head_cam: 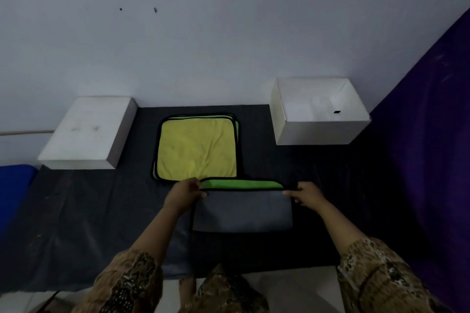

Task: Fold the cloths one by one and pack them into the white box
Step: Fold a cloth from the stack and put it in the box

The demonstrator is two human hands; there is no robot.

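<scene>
At six o'clock on the dark desk (pixel 101 211), both hands' fingers (pixel 199 189) pinch the grey-and-green black-edged microfibre cloth (pixel 241 211) mid-fold; next, lay its corners level, then carry it to the open white box (pixel 320 132) at two o'clock.

Yellow cloth (pixel 197 148) w/ black trim; held cloth (pixel 241 208) grey/green; white box (pixel 320 119); brown patterned sleeves (pixel 376 269).
</scene>
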